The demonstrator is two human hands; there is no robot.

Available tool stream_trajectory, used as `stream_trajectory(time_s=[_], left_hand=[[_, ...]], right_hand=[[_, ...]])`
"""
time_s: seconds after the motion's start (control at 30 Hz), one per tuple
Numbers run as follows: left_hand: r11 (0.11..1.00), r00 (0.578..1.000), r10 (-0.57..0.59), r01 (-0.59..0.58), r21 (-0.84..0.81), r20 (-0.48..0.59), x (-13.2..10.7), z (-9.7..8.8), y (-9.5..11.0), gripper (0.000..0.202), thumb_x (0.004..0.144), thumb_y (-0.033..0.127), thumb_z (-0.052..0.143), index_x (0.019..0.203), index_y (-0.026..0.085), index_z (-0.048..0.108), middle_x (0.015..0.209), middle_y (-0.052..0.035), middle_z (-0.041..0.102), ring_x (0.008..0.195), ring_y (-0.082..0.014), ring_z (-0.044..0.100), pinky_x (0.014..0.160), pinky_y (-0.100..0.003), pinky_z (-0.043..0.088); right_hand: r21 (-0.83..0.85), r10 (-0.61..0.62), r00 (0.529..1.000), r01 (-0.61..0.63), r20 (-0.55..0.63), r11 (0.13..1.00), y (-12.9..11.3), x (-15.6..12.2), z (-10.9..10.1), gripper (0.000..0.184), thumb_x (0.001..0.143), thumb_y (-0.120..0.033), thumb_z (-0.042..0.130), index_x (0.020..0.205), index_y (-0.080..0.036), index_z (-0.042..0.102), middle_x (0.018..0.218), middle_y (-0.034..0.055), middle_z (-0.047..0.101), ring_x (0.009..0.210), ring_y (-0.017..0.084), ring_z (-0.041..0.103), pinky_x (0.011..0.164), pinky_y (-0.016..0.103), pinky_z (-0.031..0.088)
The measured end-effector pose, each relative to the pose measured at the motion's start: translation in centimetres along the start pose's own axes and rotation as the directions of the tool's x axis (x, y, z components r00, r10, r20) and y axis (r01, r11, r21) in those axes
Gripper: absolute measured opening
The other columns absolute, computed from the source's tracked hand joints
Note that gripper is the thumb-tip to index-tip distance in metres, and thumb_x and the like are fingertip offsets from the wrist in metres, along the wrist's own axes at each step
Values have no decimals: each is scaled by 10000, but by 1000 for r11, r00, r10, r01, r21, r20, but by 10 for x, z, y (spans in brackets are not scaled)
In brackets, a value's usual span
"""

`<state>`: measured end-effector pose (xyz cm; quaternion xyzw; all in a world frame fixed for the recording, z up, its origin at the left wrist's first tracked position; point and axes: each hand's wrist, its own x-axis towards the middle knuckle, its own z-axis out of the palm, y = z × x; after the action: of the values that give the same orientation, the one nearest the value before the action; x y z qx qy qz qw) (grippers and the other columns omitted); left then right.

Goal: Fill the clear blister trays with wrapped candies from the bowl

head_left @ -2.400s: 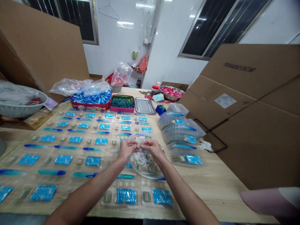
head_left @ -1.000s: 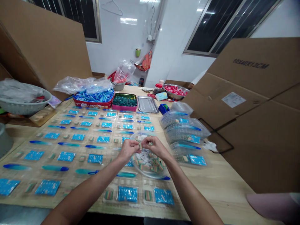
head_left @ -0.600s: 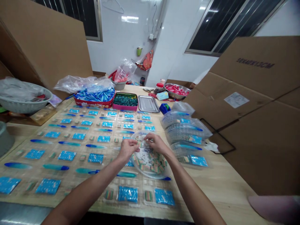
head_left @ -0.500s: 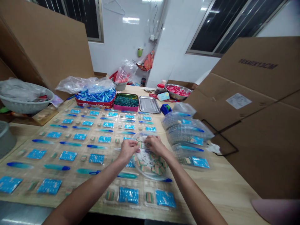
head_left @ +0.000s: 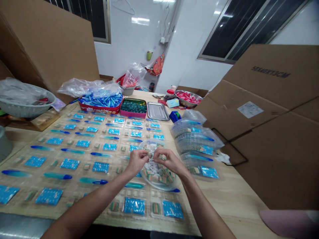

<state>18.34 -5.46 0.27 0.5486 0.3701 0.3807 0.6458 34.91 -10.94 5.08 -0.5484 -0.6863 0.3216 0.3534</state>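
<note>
My left hand (head_left: 138, 161) pinches a small striped block (head_left: 150, 154) between thumb and fingertips. Close beside it on the right, my right hand (head_left: 169, 160) is closed in a pinch; what its fingertips hold, if anything, I cannot make out. Both hands are over a round clear bowl (head_left: 146, 182) of striped blocks (head_left: 165, 177) and white scraps (head_left: 152, 168). Around and under the bowl lie rows of clear plastic trays (head_left: 147, 212), holding blue printed packets (head_left: 134, 206), blue-green pen-like tools (head_left: 134, 185) and striped blocks. The bowl hides some of them.
At right stand stacked filled clear trays (head_left: 199, 142) beside a large cardboard box (head_left: 274, 132). Behind the rows are a red tin of blue tools (head_left: 101, 101), a pink tin of dark green pieces (head_left: 134, 107), a metal tray (head_left: 158, 111) and a blue tape dispenser (head_left: 175, 116).
My right hand has lifted slightly from the blocks, its fingers now pinched near my left fingertips. My left hand keeps about the same place. The whole view has shifted slightly.
</note>
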Motion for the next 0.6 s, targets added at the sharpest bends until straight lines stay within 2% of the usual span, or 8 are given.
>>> stream_trajectory(time_s=[0.13,0.3,0.37,0.47,0.5,0.6], left_hand=[[994,996,-72,75,-74,43,-4,4,5,140,597,139,682,732,112,701,619,-26,676,562,-166,645,566,-269,539],[985,990,-116,125,-120,74,-6,2,7,173,602,186,698,750,101,675,576,-11,649,538,-158,634,580,-282,534],[989,991,-114,119,-84,68,-6,2,8,168,591,166,706,743,102,672,587,-8,646,562,-154,634,589,-268,527],[991,992,-126,126,38,-12,-9,5,9,236,540,95,734,770,98,678,629,-4,651,608,-146,629,588,-235,510],[987,989,-141,143,70,-33,-8,6,8,250,536,76,732,781,95,684,638,-4,652,616,-144,629,587,-228,509],[971,983,-179,168,171,46,-2,7,3,250,562,109,738,810,89,714,661,-17,663,641,-156,640,609,-240,527]], right_hand=[[0,-20,998,20,-65,1000,-6,2,6,147,764,-313,682,692,-184,671,818,41,608,834,198,578,798,315,421],[9,11,995,-10,-102,1000,-5,6,9,191,757,-343,658,654,-184,630,770,39,627,809,207,587,785,325,429],[5,28,996,-27,-90,1000,-10,6,10,231,760,-387,638,645,-188,618,730,37,635,771,210,596,753,317,441],[-42,58,995,-61,-87,997,-13,2,12,283,749,-463,620,646,-199,626,702,37,645,726,219,611,706,309,465],[-70,74,992,-81,-99,994,-9,1,11,283,744,-471,618,651,-205,635,714,37,655,731,222,619,708,305,474],[-110,97,983,-115,-157,987,19,2,6,290,658,-510,664,691,-223,675,740,38,694,726,240,650,670,290,510]])
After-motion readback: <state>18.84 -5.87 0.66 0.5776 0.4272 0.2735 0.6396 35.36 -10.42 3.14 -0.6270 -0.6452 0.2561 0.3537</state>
